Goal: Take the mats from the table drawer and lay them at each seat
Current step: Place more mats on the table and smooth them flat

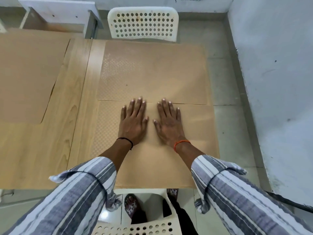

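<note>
While we are leaning over the wooden table (50, 150), our left hand (133, 123) and right hand (169, 125) are lying flat, side by side, on the near mat (199, 133), fingers straight and slightly spread, palms pressing down, gripping nothing. Our fingertips are reaching the seam at 12 o'clock where the near mat is meeting the far mat (160, 72), which is lying just beyond it toward the white perforated chair (143, 24). A third mat (25, 73) is lying at 9 to 10 o'clock on the left part of the table, well apart from our hands. We are wearing a black thread (126, 139) on the left wrist and an orange thread (181, 143) on the right, with striped sleeves (228, 192) covering both forearms. At 6 o'clock, a second perforated chair (135, 228) is showing below the table edge, with a sandalled foot (131, 205) beside it. A grey wall (274, 82) is running along 3 o'clock.
</note>
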